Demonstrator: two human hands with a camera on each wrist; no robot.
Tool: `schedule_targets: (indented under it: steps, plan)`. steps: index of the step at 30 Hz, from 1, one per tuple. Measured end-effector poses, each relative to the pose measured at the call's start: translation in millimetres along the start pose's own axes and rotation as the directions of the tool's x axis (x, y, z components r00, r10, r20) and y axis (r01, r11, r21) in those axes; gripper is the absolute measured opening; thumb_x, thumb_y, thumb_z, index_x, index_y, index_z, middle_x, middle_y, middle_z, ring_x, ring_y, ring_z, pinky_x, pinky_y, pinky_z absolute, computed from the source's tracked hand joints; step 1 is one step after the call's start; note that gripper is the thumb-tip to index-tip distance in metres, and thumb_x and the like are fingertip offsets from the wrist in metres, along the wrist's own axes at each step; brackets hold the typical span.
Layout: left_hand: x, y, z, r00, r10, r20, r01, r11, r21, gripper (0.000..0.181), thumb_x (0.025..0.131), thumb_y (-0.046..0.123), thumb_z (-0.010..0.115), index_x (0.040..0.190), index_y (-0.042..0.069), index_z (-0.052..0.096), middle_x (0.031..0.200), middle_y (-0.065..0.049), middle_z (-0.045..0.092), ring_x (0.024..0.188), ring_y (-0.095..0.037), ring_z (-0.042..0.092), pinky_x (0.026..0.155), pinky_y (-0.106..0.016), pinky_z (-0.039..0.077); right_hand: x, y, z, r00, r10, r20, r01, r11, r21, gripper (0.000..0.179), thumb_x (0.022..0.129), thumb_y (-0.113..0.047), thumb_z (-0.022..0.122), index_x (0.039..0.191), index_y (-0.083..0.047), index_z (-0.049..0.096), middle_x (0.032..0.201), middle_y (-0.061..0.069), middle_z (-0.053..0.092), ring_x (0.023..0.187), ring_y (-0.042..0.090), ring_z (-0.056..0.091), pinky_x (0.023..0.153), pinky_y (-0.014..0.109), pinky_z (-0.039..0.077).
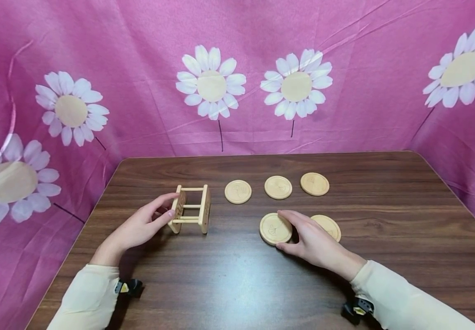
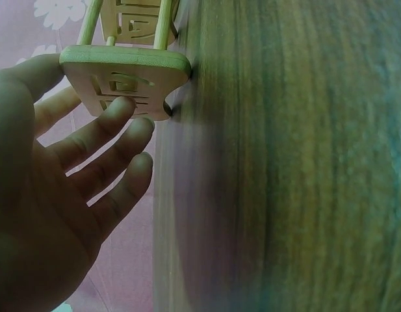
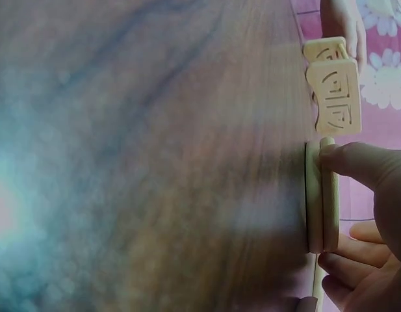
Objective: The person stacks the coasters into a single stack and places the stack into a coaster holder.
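My left hand point(image 1: 140, 224) holds the left side panel of a small wooden coaster rack point(image 1: 205, 213), thumb at its near end and index finger towards the far end. In the left wrist view the other fingers spread beside the cut-out pattern of that panel point(image 2: 125, 62). My right hand point(image 1: 313, 238) grips a round wooden coaster point(image 1: 275, 228) by its rim between thumb and fingers. Edge-on in the right wrist view, this upper coaster point(image 3: 331, 201) lies flat against a lower coaster point(image 3: 313, 201). Another coaster point(image 1: 329, 225) is partly hidden behind the right hand.
Along the back of the brown wooden table point(image 1: 229, 284) lie a left coaster point(image 1: 238, 191), a middle coaster point(image 1: 278, 187) and a right coaster point(image 1: 314, 184), each with a thin line drawing. A pink cloth point(image 1: 151, 91) with white flowers hangs behind and beside the table.
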State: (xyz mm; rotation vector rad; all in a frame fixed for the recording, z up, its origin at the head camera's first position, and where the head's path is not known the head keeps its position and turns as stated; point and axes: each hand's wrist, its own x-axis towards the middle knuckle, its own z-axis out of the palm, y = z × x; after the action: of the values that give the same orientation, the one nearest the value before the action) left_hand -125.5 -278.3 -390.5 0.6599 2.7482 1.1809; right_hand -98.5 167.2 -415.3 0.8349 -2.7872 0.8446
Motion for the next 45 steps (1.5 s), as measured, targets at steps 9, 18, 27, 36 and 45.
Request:
schedule_targets:
  steps: [9,18,27,36,45]
  plan:
    - [-0.6,-2.3,0.3,1.000,-0.021,0.004,0.021,1.000,0.011,0.048,0.112,0.013,0.058,0.158,0.003,0.048,0.124,-0.018,0.073,0.102,-0.022,0.068,0.091,-0.033,0.056,-4.5,33,24,0.990,-0.102,-0.096,0.103,0.995,0.008,0.075,0.086,-0.041,0.091,0.144,-0.001,0.062,0.135,0.018,0.071,0.125,0.032,0.069,0.105,0.045,0.056]
    - [1.1,-3.3,1.7,1.000,-0.019,0.002,0.019,1.000,0.008,0.049,0.112,0.012,0.058,0.158,0.003,0.048,0.122,-0.016,0.073,0.102,-0.020,0.068,0.091,-0.033,0.056,-3.8,14,10,0.998,-0.056,-0.042,0.056,0.998,-0.013,0.074,0.084,-0.029,0.093,0.143,0.003,0.062,0.136,0.020,0.071,0.125,0.036,0.070,0.104,0.052,0.056]
    - [0.7,-4.2,1.5,1.000,-0.017,0.006,0.017,1.000,0.005,0.048,0.112,0.012,0.058,0.158,0.004,0.048,0.122,-0.017,0.073,0.100,-0.019,0.068,0.090,-0.033,0.056,-4.4,12,8,0.996,-0.070,-0.054,0.070,0.998,-0.003,0.072,0.083,-0.025,0.093,0.140,0.005,0.063,0.134,0.022,0.071,0.124,0.037,0.070,0.104,0.051,0.056]
    - [0.6,-4.6,1.6,1.000,-0.014,0.005,0.014,1.000,0.003,0.047,0.112,0.012,0.058,0.158,0.005,0.049,0.122,-0.016,0.073,0.101,-0.020,0.068,0.090,-0.032,0.056,-4.2,10,7,0.996,-0.069,-0.057,0.069,0.998,0.004,0.073,0.082,-0.025,0.093,0.141,0.006,0.063,0.134,0.022,0.071,0.124,0.037,0.070,0.104,0.051,0.056]
    - [0.3,-4.7,1.6,1.000,-0.016,0.007,0.016,1.000,0.005,0.048,0.112,0.013,0.058,0.158,0.005,0.049,0.122,-0.016,0.073,0.101,-0.020,0.068,0.090,-0.032,0.056,-5.4,22,14,0.993,-0.088,-0.073,0.089,0.996,0.014,0.074,0.086,-0.032,0.092,0.144,0.004,0.061,0.136,0.021,0.071,0.126,0.034,0.070,0.107,0.047,0.055]
